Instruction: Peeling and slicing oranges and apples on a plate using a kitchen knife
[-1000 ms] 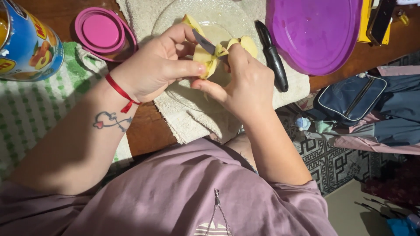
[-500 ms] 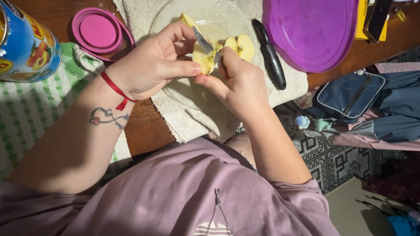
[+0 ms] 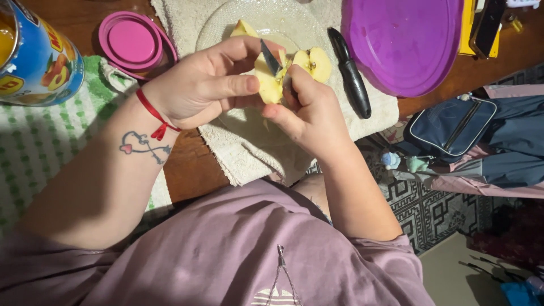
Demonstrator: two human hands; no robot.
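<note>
Both hands meet over the glass plate (image 3: 226, 25), which sits on a cream towel (image 3: 249, 158) near the far edge of the wooden surface (image 3: 192, 170). Left hand (image 3: 198, 88) is curled closed around a pale yellow apple piece (image 3: 266, 85), thumb laid along its near side and fingers wrapped over the top. Right hand (image 3: 309, 116) is clenched on a small knife (image 3: 271, 56), whose dark blade pokes up between the two hands, its edge sunk in the fruit.

Danger lies mostly in how close that blade runs to the left thumb and fingertips: the fruit is held in the air, not braced on the plate, so a slip through the soft flesh could carry the edge into skin. Wet juice may loosen either grip. Another apple wedge (image 3: 314, 62) rests just behind the knuckles and could be knocked off the plate. A black-handled peeler (image 3: 351, 73) lies on the towel right beside the right hand, and a nudge from the wrist could push it toward the near edge. A pink lid (image 3: 131, 42) and a purple lid (image 3: 402, 39) sit well clear.
</note>
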